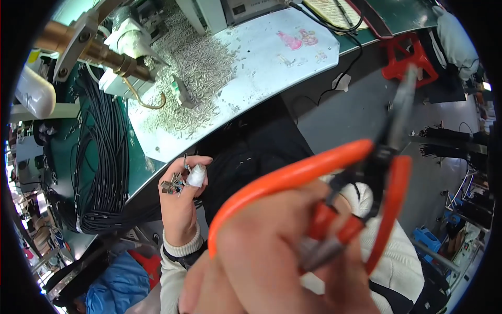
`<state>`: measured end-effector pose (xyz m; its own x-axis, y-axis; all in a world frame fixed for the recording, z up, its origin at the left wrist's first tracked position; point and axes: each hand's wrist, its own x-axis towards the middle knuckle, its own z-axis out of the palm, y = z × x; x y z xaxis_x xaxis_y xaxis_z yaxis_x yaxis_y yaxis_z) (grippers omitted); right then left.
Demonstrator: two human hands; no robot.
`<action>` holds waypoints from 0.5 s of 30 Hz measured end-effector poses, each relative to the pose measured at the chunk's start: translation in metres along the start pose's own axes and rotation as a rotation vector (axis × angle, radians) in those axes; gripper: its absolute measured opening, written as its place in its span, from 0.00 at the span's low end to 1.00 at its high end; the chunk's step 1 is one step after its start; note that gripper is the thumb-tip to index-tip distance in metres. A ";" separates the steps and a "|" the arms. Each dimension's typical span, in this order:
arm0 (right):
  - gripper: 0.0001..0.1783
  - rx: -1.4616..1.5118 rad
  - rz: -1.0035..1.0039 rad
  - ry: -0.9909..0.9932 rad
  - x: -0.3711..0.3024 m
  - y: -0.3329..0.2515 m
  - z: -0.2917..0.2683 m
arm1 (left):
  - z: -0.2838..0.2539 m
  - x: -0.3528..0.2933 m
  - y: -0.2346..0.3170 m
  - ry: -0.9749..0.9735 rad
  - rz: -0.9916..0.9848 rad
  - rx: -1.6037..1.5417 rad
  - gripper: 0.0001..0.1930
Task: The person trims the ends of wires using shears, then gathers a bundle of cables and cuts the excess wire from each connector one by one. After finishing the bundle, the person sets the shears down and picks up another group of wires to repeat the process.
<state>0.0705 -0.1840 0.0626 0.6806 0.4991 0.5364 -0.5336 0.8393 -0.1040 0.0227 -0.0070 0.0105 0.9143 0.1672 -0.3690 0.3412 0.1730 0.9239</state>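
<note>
Close to the camera, my right hand (261,256) is closed on long-nose pliers with orange handles (293,175). They are blurred, and their jaws point up and to the right. A second red and grey piece shows by the fingers, too blurred to name. Farther off, below the white work plate, my left hand (180,204) is pinched around several thin wires with small metal connectors (171,186) at their ends. White tape (196,176) wraps one of its digits.
Small silvery pieces (196,78) lie heaped on the white plate (261,63) beneath a machine with a brass-coloured shaft (123,65). A bundle of black cables (102,157) lies along the green table at left. A red stool (410,57) stands at upper right.
</note>
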 end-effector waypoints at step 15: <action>0.07 -0.045 -0.047 -0.246 -0.039 -0.064 0.027 | 0.007 -0.002 0.007 -0.050 0.004 0.061 0.09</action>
<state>0.0646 -0.2628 0.0714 0.5587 0.3961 0.7287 -0.4772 0.8721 -0.1082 0.0248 -0.0132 0.0184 0.9249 0.1192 -0.3610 0.3486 0.1126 0.9305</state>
